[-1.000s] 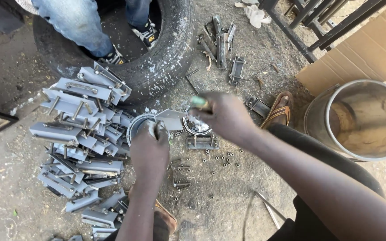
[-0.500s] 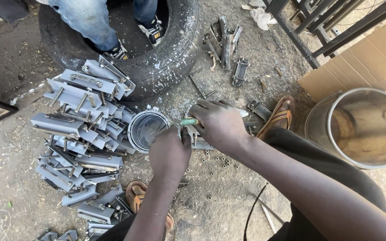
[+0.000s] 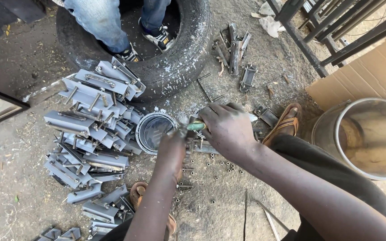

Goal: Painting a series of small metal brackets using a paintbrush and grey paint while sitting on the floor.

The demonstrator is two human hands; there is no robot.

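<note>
Both my hands work close: right fingers point(image 3: 220, 117) pinch a green-handled tool point(image 3: 196, 126), left fingers point(image 3: 173, 145) clamp a bracket point(image 3: 204, 146); a slip could jab them.

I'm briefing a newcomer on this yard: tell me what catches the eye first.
A big heap of grey metal brackets fills the left, beside a small round tin. At centre the right hand grips a green-handled tool by the left hand. A worn tyre lies behind them.
</note>
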